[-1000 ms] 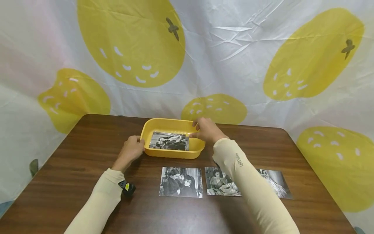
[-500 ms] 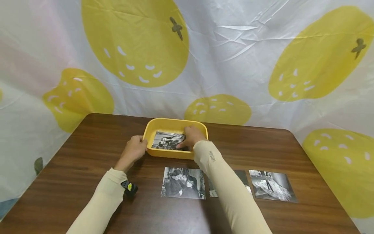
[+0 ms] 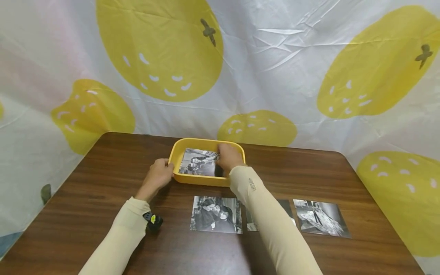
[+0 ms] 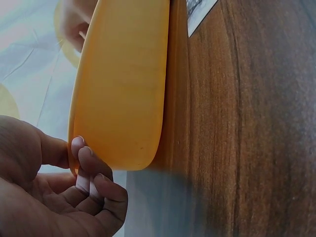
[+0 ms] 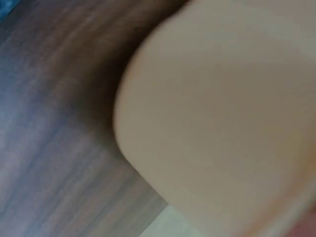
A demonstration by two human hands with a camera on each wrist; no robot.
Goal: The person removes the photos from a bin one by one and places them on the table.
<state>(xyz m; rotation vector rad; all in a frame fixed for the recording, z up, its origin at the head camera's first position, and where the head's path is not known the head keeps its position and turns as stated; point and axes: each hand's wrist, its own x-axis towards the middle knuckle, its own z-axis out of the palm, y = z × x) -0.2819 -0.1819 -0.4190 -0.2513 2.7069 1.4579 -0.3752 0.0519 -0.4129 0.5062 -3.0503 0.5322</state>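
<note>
A yellow rectangular tray (image 3: 206, 180) sits toward the back of the table. My left hand (image 3: 157, 177) pinches its left end at the rim, thumb and fingers on either side of the wall, as the left wrist view shows (image 4: 74, 192). Inside the tray, my right hand (image 3: 229, 156) grips the right edge of a black-and-white photo (image 3: 197, 163); its fingertips are hidden behind the hand. That photo slants, its far edge higher against the tray's back wall. The right wrist view is blurred and mostly filled by the tray's outer wall (image 5: 212, 113).
In front of the tray, three black-and-white photos lie in a row on the wooden table (image 3: 86, 198): a left one (image 3: 216, 214), a middle one (image 3: 252, 221) partly under the right sleeve, and a right one (image 3: 321, 218). A fruit-print curtain (image 3: 261, 76) hangs behind.
My right hand has moved from the tray's back right rim down into it and taken hold of the photo, whose far edge has come up. My left hand keeps its hold on the rim.
</note>
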